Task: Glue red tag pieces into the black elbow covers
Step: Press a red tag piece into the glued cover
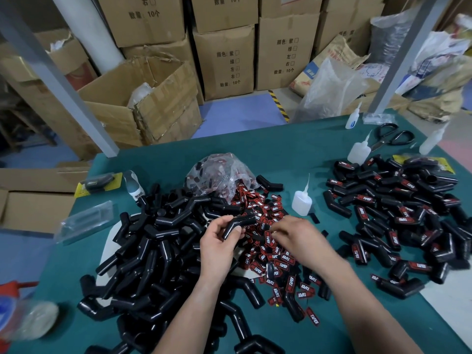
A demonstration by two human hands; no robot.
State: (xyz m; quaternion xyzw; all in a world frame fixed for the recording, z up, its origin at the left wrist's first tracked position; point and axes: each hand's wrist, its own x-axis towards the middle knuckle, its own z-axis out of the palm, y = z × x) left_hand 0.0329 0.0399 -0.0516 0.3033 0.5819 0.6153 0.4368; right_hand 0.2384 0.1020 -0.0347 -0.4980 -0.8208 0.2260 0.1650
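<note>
My left hand grips a black elbow cover above the middle of the green table. My right hand reaches palm down into the pile of red tag pieces marked TAPER; its fingertips are among the tags and whether they pinch one is hidden. A white glue bottle with a long nozzle stands just beyond my right hand. A heap of bare black elbow covers lies on the left. Covers with red tags on them are piled on the right.
A clear plastic bag of tags lies behind the tag pile. More glue bottles and black scissors sit at the far right. A clear packet lies at the left edge. Cardboard boxes stack behind the table.
</note>
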